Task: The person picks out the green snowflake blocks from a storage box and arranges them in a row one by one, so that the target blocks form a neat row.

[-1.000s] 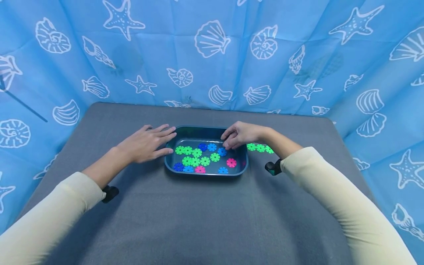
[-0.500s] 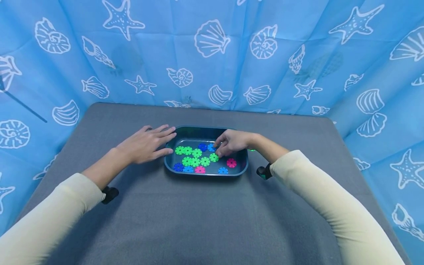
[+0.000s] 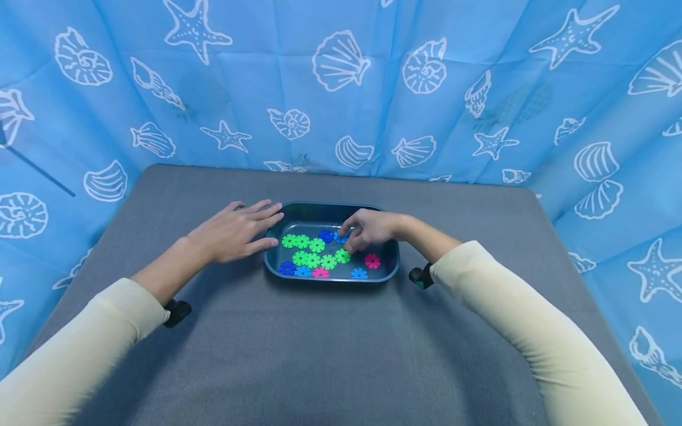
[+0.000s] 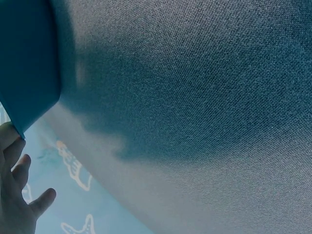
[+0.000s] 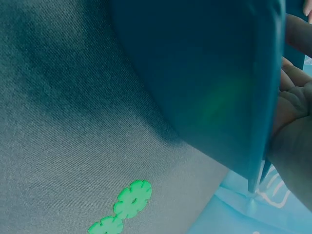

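My left hand (image 3: 234,234) lies with spread fingers at the left end of a dark blue-grey tray (image 3: 325,280). Its fingertips rest on the rim. In the left wrist view, a finger touches the tray edge. My right hand (image 3: 373,228) reaches over the right end into the tray. Its thumb touches a green snowflake disc (image 3: 343,256), and its index finger is over a light blue snowflake disc (image 3: 338,238); the two tips stand apart. More green snowflake discs (image 3: 301,258), dark blue ones (image 3: 287,268) and pink ones (image 3: 372,261) lie flat in the tray.
Joined green snowflake discs (image 5: 132,199) lie on the grey cloth right of the tray, hidden in the head view by my right arm. A blue curtain (image 3: 240,89) with white shells hangs behind the table (image 3: 319,343).
My right hand has moved left and toward me inside the tray. The green disc at its thumb and those beside it have shifted slightly left. My left hand stays put.
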{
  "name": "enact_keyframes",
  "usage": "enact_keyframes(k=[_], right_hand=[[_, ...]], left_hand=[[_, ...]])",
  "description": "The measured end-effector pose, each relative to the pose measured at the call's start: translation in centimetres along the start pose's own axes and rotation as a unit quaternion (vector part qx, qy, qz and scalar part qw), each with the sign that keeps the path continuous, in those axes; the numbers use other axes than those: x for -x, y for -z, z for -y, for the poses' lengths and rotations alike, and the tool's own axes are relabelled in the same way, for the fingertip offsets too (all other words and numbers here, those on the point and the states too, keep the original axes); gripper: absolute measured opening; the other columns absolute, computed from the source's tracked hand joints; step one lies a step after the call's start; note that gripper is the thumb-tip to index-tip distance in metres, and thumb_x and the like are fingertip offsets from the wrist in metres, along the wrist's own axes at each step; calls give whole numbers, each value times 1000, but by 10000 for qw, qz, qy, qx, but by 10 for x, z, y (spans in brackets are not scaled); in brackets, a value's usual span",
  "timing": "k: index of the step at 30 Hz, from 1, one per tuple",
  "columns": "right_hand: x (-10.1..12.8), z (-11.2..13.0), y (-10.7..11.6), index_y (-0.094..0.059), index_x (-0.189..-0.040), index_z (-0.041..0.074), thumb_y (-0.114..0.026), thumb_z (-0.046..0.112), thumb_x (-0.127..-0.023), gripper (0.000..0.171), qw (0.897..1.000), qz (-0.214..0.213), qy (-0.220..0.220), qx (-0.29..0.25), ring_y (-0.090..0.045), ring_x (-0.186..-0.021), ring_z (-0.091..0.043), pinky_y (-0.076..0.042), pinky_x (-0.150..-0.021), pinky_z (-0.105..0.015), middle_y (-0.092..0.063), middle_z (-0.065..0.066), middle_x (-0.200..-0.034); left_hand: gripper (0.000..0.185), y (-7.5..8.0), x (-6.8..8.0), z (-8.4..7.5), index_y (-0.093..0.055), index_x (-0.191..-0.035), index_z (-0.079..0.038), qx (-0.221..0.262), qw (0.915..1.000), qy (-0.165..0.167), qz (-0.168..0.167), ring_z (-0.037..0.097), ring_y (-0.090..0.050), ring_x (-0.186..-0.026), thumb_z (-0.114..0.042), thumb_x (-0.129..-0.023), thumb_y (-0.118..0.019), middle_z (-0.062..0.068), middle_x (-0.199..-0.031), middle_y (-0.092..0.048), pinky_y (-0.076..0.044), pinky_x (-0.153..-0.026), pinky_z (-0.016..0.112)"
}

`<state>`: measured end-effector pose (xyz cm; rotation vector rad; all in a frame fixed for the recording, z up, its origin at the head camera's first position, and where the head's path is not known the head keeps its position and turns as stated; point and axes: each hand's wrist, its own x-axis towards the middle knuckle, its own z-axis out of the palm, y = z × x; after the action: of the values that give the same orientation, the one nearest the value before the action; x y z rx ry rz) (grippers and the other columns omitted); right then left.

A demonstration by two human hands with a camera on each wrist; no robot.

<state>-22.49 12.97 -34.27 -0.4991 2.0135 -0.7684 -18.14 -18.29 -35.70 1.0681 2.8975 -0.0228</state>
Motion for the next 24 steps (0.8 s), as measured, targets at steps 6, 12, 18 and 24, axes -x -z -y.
enact_keyframes(k=[6,12,18,24], right_hand=[[0,1,-5,-46,-132,6,-61,13,-90,46,9997,223,-15,21,-63,-100,-17,-48,-89,-35,-66,-8,-109],[2,2,-10,-44,-134,5,-61,10,-89,48,9984,553,76,-27,-63,-100,-15,-48,-89,-33,-66,-8,-111],[3,4,-14,-43,-134,5,-59,9,-90,47,9971,735,178,-128,-62,-101,-16,-48,-89,-32,-66,-10,-109],[3,3,-19,-41,-135,5,-58,9,-91,47,9946,968,233,-304,-63,-100,-18,-48,-90,-35,-66,-13,-109]], left_hand=[[67,0,0,0,-33,-144,-16,11,10000,17,12,26,-20,-139,-54,-91,-46,4,-151,-25,-23,-104,58],[67,2,0,-2,-33,-144,-15,20,10000,30,83,27,-20,-138,-54,-91,-45,5,-151,-26,-23,-103,59],[67,3,0,-2,-32,-145,-16,26,9999,42,124,27,-20,-139,-54,-92,-45,5,-151,-25,-23,-104,59],[67,2,0,-2,-32,-145,-16,4,9999,17,115,27,-19,-139,-54,-92,-44,4,-151,-25,-23,-103,60]])
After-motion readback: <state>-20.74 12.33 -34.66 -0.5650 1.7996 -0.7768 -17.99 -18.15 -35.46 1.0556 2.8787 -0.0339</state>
